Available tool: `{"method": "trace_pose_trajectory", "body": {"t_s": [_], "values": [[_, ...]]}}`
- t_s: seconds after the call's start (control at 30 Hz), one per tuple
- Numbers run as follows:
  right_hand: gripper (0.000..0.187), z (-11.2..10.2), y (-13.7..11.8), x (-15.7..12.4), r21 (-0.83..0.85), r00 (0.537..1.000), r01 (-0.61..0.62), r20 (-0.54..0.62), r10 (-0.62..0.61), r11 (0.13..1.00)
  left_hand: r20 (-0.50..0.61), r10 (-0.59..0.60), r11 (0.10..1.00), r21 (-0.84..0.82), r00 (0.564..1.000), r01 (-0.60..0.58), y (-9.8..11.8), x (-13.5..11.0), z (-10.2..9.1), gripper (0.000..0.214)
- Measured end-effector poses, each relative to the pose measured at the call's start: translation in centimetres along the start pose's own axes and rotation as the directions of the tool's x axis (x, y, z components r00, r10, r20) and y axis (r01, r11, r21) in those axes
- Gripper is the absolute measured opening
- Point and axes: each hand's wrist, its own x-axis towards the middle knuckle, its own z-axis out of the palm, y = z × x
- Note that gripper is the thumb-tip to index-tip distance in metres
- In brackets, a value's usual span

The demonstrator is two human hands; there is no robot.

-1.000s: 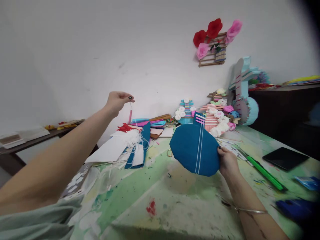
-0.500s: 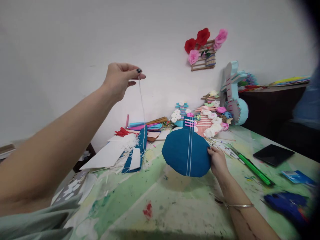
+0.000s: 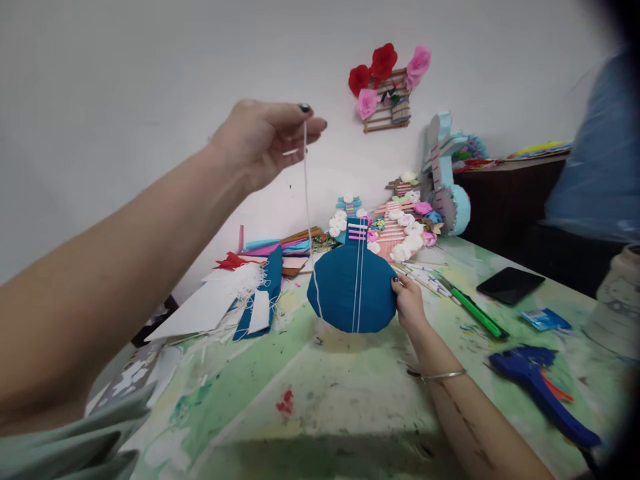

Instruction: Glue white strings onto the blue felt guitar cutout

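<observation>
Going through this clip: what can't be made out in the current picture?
All in the head view:
- Back of the blue board: faces away from the camera.
- Part of the right hand: hidden behind the board.
- Whether the white string in the left hand touches the board: one angle can't settle it.
- Print on the blue packet: too small and blurred.
- Pale container: right side lost in the dark edge.

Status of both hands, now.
Left hand: closed in a pinch, holding a white string.
Right hand: closed, holding the blue cutout by its edge.
</observation>
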Motion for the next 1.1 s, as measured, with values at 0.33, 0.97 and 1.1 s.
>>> {"method": "trace_pose_trajectory", "body": {"t_s": [0.33, 0.97, 1.1], "values": [[0.019, 0.7, -0.9, -0.8, 0.039, 0.991, -0.03, 0.135, 0.024, 0.999, 0.111, -0.152, 0.978, 0.159, 0.982, 0.134, -10.3, 0.5, 3.1, 0.005], [0.027, 1.4, -0.9, -1.7, 0.043, 0.974, -0.046, 0.223, 0.035, 0.998, -0.027, -0.147, 0.98, 0.13, 0.989, 0.15, -16.9, 1.7, -0.3, 0.009], [0.025, 1.4, -1.0, -1.8, 0.033, 0.964, -0.042, 0.262, 0.031, 0.999, -0.005, -0.193, 0.98, 0.042, 0.981, 0.194, -17.6, 1.7, -0.6, 0.012]]}}
